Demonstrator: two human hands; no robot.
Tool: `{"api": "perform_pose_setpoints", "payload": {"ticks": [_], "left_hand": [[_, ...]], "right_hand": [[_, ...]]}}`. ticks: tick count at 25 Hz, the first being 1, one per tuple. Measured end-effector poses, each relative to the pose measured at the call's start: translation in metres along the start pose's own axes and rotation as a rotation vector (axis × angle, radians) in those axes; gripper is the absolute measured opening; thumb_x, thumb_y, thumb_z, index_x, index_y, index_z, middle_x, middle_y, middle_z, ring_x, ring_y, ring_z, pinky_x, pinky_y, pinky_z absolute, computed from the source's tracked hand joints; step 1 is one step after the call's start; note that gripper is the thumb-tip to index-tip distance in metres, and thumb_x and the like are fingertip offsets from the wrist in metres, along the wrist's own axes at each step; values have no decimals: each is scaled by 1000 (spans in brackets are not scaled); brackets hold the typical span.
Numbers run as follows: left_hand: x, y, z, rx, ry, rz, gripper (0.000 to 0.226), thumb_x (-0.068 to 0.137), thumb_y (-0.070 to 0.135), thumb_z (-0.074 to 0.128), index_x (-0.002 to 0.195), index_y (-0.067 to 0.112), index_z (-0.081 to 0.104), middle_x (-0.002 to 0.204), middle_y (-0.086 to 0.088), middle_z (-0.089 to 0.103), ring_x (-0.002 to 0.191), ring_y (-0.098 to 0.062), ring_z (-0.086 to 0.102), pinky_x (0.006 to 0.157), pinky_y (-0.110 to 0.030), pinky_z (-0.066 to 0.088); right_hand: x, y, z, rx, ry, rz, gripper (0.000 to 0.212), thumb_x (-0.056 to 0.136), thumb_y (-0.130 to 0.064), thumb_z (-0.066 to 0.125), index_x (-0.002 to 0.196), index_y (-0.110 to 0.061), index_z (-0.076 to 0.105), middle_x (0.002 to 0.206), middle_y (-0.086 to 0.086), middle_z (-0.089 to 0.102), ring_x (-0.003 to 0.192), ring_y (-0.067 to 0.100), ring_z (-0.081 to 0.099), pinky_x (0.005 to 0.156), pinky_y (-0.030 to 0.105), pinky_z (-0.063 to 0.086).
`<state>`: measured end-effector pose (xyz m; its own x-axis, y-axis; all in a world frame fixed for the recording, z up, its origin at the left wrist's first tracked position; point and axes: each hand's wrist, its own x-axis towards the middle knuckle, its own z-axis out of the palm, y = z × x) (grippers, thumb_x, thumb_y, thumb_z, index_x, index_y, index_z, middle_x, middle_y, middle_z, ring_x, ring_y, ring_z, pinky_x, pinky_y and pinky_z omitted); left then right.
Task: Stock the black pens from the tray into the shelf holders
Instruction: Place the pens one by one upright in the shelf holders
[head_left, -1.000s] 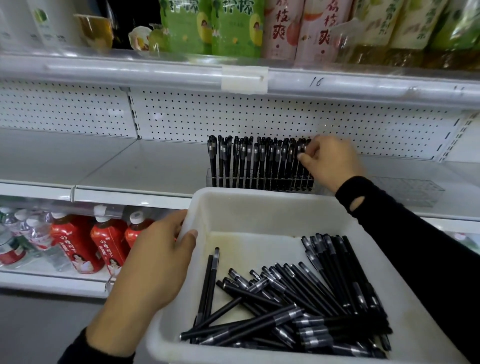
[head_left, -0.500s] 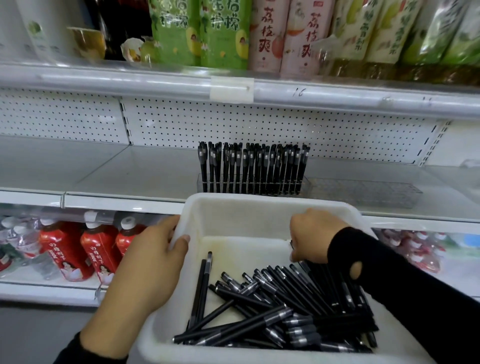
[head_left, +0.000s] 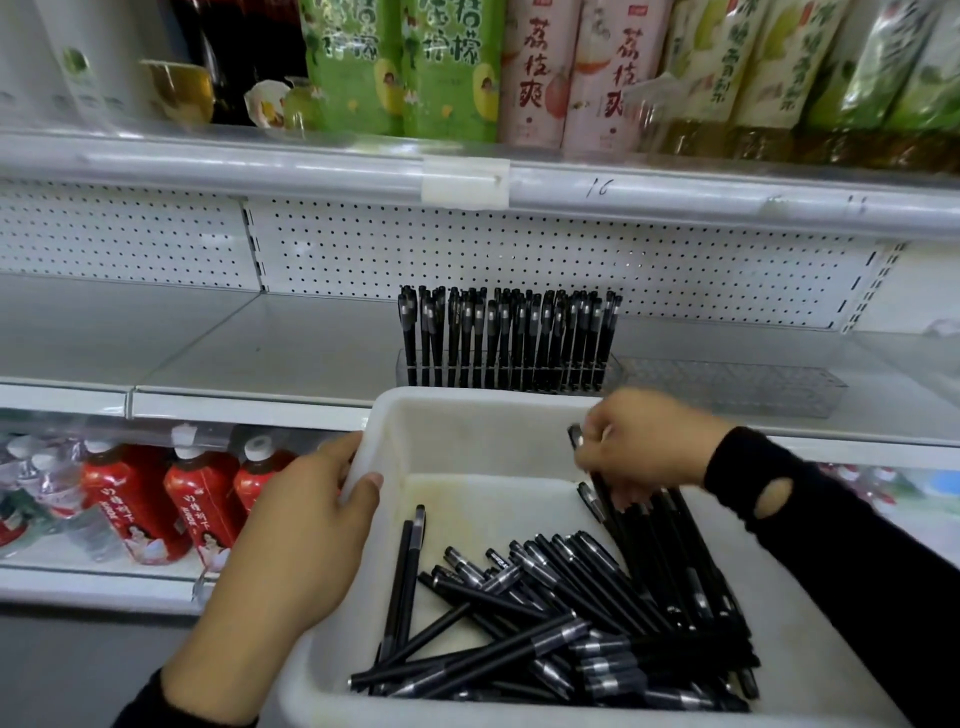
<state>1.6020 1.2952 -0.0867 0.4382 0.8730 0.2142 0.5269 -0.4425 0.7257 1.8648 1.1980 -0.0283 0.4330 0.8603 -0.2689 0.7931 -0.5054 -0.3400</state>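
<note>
Gripping the left wall of the tray (head_left: 467, 436) with the left hand (head_left: 306, 525), thumb hooked inside. Pinching a pen (head_left: 575, 435) in the curled fingers of the right hand (head_left: 644, 441), cap poking out past the knuckles. Below and between both hands, a loose pile (head_left: 545, 623) of black pens. Beyond the right hand, on the shelf (head_left: 285, 353), a holder (head_left: 403, 370) packed with upright pens; right of it, a second holder (head_left: 727, 387).
</note>
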Motion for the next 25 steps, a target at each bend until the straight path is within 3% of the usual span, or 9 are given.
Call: {"api": "perform_pose_setpoints", "payload": {"ticks": [5,8,13,18,21,25], "left_hand": [[1,0,0,-4,-7,-5,27,98,23,53,119,38,61,95,18,68,86,-1,62,66,-18,43],[1,-1,0,3,-13,-17,27,98,24,53,121,35,62,95,16,68,87,-2,62,68,-21,45],[1,2,0,-1,-10,-7,31,97,23,53,124,35,63,96,19,67,87,1,61,69,-19,45],[1,2,-1,7,-12,-11,31,98,23,52,123,37,63,98,20,68,88,0,62,72,-22,47],[1,1,-1,3,-9,-13,30,98,24,52,123,37,62,99,20,67,87,0,63,73,-24,49],[0,1,0,-4,-16,-16,29,98,25,52,122,38,62,99,20,67,87,-1,64,73,-24,49]], "right_hand": [[3,3,-48,469,311,-100,18,96,-16,62,85,-2,66,76,14,74,61,17,73,51,22,53],[22,9,-62,572,460,-103,10,93,-15,66,88,-7,68,76,13,73,61,17,73,52,22,54],[60,14,-62,639,710,-115,5,92,-15,69,96,-12,68,78,8,74,66,15,74,66,29,61],[103,19,-53,443,890,-140,5,92,-21,68,96,-19,66,83,5,74,69,16,73,70,32,62],[124,23,-46,300,910,-123,6,91,-23,68,92,-18,66,77,6,73,71,20,71,71,26,56],[139,28,-38,279,899,-139,8,90,-20,67,90,-11,66,76,9,71,77,29,69,80,36,58]]}}
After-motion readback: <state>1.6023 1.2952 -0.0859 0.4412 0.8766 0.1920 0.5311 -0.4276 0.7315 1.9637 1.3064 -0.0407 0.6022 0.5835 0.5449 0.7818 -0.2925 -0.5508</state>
